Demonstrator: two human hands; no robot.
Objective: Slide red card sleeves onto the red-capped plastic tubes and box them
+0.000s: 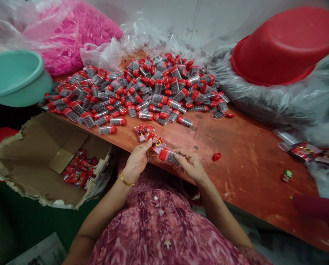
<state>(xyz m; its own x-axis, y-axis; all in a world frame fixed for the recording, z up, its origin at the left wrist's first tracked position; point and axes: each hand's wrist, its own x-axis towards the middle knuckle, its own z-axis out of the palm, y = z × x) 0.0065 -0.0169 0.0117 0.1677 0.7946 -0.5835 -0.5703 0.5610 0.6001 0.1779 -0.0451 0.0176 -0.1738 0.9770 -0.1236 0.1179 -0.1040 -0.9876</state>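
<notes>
My left hand (136,160) pinches a small stack of red printed wrappers (149,137) at the near edge of the table. My right hand (190,163) grips a small clear tube with a red cap (168,155), held sideways between both hands, its cap end touching the wrappers. A big heap of the same red-capped tubes (142,92) lies on the orange table (249,165) just beyond my hands. One loose red cap (216,156) sits to the right of my right hand.
A torn cardboard box (40,162) at the lower left holds several wrapped red pieces (78,171). A teal basin (15,77) and a pink bag (78,33) stand at the left, a red basin (285,44) on a plastic bag at the right.
</notes>
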